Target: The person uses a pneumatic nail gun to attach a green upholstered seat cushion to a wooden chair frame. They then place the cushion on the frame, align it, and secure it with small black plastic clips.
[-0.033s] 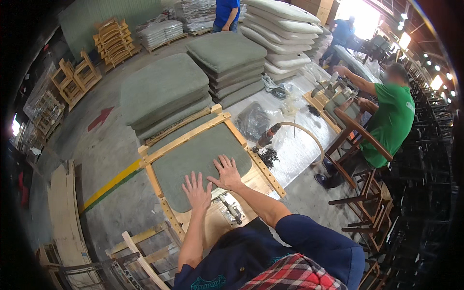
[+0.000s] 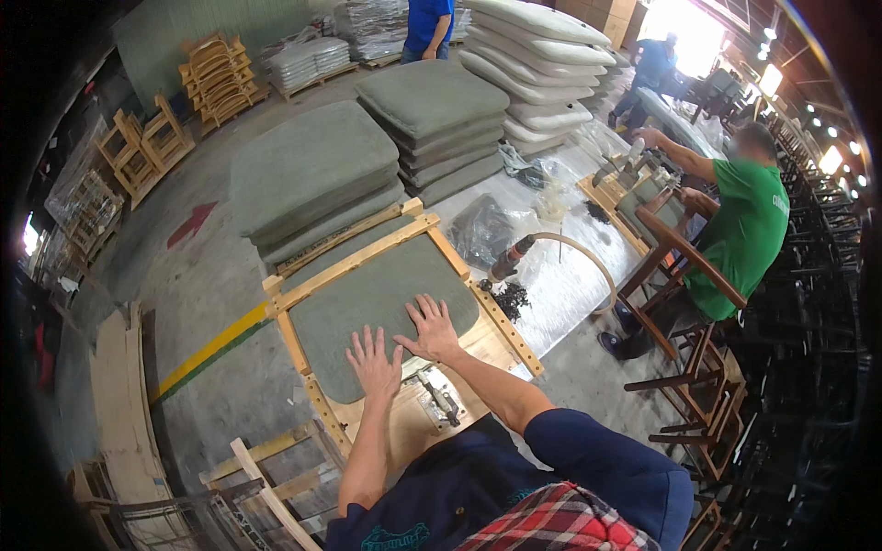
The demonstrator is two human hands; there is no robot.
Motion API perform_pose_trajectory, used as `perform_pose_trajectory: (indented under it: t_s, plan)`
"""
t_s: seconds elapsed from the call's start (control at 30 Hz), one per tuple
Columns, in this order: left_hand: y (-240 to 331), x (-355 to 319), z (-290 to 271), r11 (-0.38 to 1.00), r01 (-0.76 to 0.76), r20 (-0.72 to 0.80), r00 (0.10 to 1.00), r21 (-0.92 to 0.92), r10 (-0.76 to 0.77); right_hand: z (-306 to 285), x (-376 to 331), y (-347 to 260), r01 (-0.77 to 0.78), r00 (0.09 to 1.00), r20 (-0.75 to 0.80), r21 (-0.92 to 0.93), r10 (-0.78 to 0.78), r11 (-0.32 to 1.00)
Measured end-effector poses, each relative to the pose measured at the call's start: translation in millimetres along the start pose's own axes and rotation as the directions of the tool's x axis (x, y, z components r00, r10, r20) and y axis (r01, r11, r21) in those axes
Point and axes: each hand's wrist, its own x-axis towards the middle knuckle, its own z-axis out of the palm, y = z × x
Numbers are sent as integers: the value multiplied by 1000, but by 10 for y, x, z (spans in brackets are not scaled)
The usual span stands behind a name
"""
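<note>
A grey-green padded seat cushion lies flat inside a wooden frame jig. My left hand rests on its near part, fingers spread and palm down. Just to the right, my right hand also lies flat on the cushion with its fingers apart. The two thumbs nearly meet. Neither hand holds anything. On the jig's bare board, close to my body, sits a metal toggle clamp. Beyond the right rail, a power driver with a hose lies by a heap of small dark pieces.
Two stacks of grey-green cushions stand beyond the jig, with a stack of pale cushions farther back. A co-worker in a green shirt handles a brown wooden chair frame at right. Wooden slats lie at lower left.
</note>
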Motion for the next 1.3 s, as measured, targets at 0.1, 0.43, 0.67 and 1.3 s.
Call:
perform_pose_trajectory:
  t_s: [0.1, 0.43, 0.67, 1.3]
  plan:
    - [78, 8, -13, 999, 14, -31, 999, 33, -13, 7, -3, 19, -13, 1000, 14, 15, 13, 1000]
    - [216, 106, 13, 997, 73, -109, 992, 21, -70, 38, 80, 77, -30, 999, 30, 1, 30, 1000]
    - [184, 107, 21, 998, 62, -128, 990, -12, -63, 20, 36, 71, 40, 994, -99, 6, -39, 999]
    - [155, 129, 61, 997, 73, -175, 982, 22, -68, -8, -364, 47, -34, 994, 106, -57, 40, 998]
